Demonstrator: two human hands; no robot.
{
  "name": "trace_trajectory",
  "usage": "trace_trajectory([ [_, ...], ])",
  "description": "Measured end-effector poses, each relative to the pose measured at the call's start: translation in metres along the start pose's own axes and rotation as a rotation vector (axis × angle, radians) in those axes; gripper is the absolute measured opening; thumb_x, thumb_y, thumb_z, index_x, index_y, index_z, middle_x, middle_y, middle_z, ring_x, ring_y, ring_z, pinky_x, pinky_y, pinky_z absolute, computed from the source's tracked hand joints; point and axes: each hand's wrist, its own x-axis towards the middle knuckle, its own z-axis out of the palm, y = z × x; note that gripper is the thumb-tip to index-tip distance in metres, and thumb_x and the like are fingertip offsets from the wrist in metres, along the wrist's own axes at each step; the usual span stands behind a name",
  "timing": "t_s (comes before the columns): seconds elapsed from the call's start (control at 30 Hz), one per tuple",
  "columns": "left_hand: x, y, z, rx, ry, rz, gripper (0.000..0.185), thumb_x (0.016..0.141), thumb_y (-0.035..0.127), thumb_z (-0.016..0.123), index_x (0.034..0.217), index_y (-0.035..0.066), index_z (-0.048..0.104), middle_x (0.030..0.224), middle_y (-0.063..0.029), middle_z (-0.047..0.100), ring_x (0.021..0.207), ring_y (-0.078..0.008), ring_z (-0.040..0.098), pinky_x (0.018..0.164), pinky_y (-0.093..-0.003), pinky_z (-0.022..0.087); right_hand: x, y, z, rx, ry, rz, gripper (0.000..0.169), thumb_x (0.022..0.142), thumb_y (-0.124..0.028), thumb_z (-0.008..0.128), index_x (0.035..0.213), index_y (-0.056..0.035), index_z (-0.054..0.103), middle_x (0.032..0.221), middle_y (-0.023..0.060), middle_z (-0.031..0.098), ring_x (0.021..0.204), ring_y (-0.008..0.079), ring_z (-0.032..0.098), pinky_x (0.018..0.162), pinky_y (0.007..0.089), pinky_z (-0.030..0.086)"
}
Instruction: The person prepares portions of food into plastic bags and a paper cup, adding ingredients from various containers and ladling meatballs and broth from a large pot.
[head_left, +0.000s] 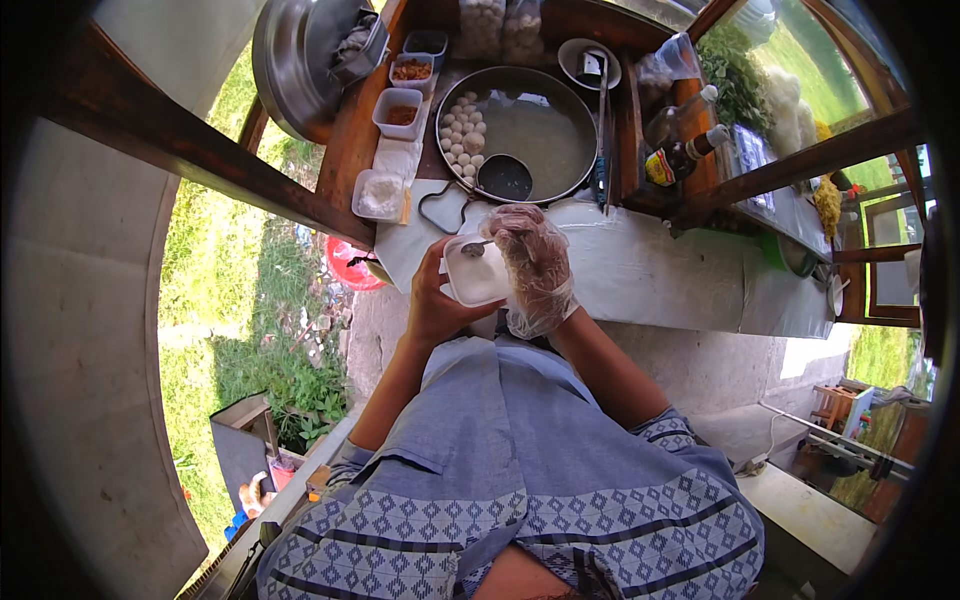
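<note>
My left hand holds a small white plastic tub with white contents, in front of my body. In my right hand, which wears a clear plastic glove, is a small metal spoon; its bowl is over the tub. Just beyond my hands stands a large round pot of cloudy broth, with pale meatballs gathered at its left side. A dark ladle rests at the pot's near edge, its bent handle reaching over the counter.
Plastic tubs of red seasoning and white powder line the left. Tongs lie right of the pot, near a white bowl. Sauce bottles stand in a wooden compartment. A wooden post crosses at left; a metal lid leans there.
</note>
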Motion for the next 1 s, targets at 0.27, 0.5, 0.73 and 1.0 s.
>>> trace_trajectory([
  [0.27,-0.002,-0.011,-0.004,0.052,0.022,0.015,0.098,0.054,0.034,0.097,0.133,0.007,0.047,0.125,-0.0111,0.061,0.112,-0.0242,0.064,0.083,-0.0373,0.060,-0.027,-0.008,-0.031,-0.084,-0.116,0.168,0.014,0.097,-0.010,0.058,0.098,-0.0001,0.067,0.091,0.0124,0.071,0.077,0.0213,0.068,0.076,0.0346,0.054],
  [0.5,0.000,-0.008,-0.007,0.038,0.010,-0.006,0.093,0.054,0.023,0.096,0.132,0.006,0.049,0.128,-0.0129,0.056,0.115,-0.0279,0.060,0.084,-0.0391,0.060,-0.032,0.003,-0.033,-0.185,-0.255,-0.214,0.029,0.078,0.000,0.063,0.107,-0.0061,0.060,0.104,0.0154,0.069,0.089,0.0358,0.067,0.078,0.0442,0.054],
  [0.73,0.002,-0.009,-0.006,0.052,0.017,0.010,0.092,0.054,0.025,0.096,0.131,0.006,0.050,0.126,-0.0125,0.058,0.115,-0.0278,0.061,0.086,-0.0394,0.059,-0.031,-0.001,-0.020,-0.191,-0.185,-0.122,0.020,0.084,-0.002,0.062,0.104,-0.0044,0.061,0.098,0.0166,0.068,0.085,0.0372,0.067,0.073,0.0444,0.054],
  [1.0,0.001,-0.017,-0.006,0.069,0.026,0.048,0.089,0.053,0.024,0.096,0.129,0.006,0.052,0.123,-0.0141,0.059,0.113,-0.0319,0.060,0.093,-0.0404,0.053,-0.028,-0.005,-0.007,-0.189,-0.002,0.426,0.023,0.100,-0.021,0.053,0.094,-0.0027,0.065,0.080,0.0162,0.068,0.073,0.0366,0.065,0.065,0.0473,0.049],
])
